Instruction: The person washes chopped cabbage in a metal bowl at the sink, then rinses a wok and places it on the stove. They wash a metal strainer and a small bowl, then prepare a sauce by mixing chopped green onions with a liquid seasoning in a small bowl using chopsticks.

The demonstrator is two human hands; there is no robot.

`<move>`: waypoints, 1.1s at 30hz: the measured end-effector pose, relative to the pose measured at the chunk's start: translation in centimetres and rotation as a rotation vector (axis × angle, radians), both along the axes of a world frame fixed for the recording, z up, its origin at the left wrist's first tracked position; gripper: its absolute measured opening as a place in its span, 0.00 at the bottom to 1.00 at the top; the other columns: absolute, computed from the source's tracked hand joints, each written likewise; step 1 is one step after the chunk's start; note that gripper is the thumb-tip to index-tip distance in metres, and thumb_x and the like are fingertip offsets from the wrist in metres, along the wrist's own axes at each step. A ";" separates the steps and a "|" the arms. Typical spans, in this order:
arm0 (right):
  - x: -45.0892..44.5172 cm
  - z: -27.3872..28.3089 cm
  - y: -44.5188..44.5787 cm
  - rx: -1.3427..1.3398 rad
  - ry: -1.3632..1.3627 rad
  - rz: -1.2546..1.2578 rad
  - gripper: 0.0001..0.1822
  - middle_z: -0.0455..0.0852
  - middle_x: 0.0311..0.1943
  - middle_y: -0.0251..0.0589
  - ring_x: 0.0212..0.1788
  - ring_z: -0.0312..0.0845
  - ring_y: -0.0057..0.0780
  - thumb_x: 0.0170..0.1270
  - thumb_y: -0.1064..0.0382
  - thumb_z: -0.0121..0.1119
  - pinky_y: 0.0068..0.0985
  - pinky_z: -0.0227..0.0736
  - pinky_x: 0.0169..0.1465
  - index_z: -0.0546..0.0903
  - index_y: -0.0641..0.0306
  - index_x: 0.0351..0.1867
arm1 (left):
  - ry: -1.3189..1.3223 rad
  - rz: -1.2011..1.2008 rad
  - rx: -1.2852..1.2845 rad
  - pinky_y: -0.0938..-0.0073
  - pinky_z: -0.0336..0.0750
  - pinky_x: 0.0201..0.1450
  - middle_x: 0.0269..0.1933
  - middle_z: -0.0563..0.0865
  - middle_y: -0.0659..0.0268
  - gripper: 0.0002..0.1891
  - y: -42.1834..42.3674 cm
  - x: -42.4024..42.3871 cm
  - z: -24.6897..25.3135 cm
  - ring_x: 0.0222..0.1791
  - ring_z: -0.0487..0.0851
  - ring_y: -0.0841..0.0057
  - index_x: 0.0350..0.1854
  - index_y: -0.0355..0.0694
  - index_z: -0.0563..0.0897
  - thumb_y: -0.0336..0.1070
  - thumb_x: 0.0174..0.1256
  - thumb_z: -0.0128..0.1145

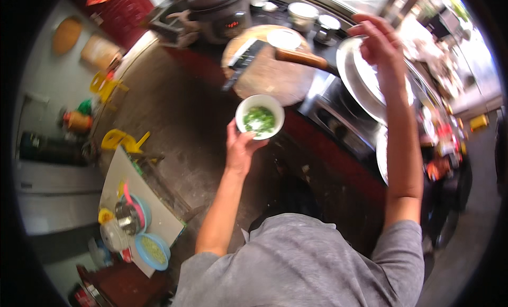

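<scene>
My left hand (240,150) grips a white bowl (240,126) by its near side, thumb over the rim. Chopped green herbs (260,116) fill its bottom, with a white patch on top. The bowl is held in front of the round wooden chopping board (278,83). My right hand (375,39) is raised at upper right, blurred, fingers apart and nothing visible in it. Below or behind it in the view are a large pale metal pan (349,79) and a wooden handle (301,59) pointing left over the board.
A dark-bladed knife (248,59) and a white dish (283,39) rest on the board. Behind stand a multicooker (220,19) and small pots (303,14). Bottles and jars (440,136) crowd the right. At left, a low table (158,204) bears blue basins (164,245) near yellow stools (121,140).
</scene>
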State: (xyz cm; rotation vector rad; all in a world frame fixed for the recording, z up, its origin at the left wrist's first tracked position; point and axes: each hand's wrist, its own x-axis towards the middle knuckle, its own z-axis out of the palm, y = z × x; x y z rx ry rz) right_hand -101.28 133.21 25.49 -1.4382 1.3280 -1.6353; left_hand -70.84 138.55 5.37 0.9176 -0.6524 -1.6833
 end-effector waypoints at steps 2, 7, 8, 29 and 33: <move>2.3 -1.6 6.3 0.063 -0.109 -0.079 0.13 0.87 0.34 0.32 0.23 0.70 0.11 0.69 0.54 0.57 0.14 0.65 0.26 0.85 0.61 0.41 | 0.001 -0.046 -0.005 0.54 0.86 0.49 0.56 0.79 0.56 0.27 3.0 -0.1 -0.3 0.51 0.84 0.58 0.63 0.44 0.66 0.30 0.59 0.54; 2.5 -9.0 20.6 0.188 -0.444 -0.330 0.10 0.84 0.24 0.35 0.18 0.70 0.14 0.70 0.62 0.56 0.15 0.64 0.22 0.82 0.66 0.35 | 0.047 -0.166 0.092 0.60 0.88 0.44 0.59 0.76 0.53 0.30 10.9 0.4 -0.8 0.51 0.84 0.57 0.64 0.42 0.64 0.33 0.58 0.55; 1.8 -11.1 22.9 0.231 -0.445 -0.354 0.10 0.84 0.25 0.36 0.18 0.70 0.14 0.71 0.62 0.56 0.16 0.64 0.22 0.82 0.67 0.35 | 0.033 -0.222 0.092 0.60 0.88 0.43 0.58 0.76 0.53 0.30 11.8 0.1 -0.7 0.49 0.85 0.56 0.64 0.42 0.64 0.34 0.57 0.55; -36.8 -21.1 54.9 0.361 -0.498 -0.882 0.07 0.85 0.30 0.35 0.17 0.71 0.12 0.71 0.64 0.55 0.11 0.59 0.18 0.80 0.61 0.45 | -0.008 -0.893 0.515 0.44 0.80 0.55 0.63 0.71 0.51 0.34 32.2 -54.4 -8.3 0.58 0.79 0.52 0.70 0.41 0.58 0.16 0.58 0.44; -45.6 -22.1 55.5 0.414 -0.402 -0.858 0.07 0.85 0.30 0.36 0.17 0.71 0.13 0.70 0.65 0.56 0.13 0.62 0.19 0.80 0.63 0.45 | -0.106 -0.736 0.473 0.49 0.83 0.52 0.63 0.72 0.50 0.36 33.5 -60.7 -12.1 0.57 0.80 0.54 0.72 0.43 0.59 0.15 0.58 0.43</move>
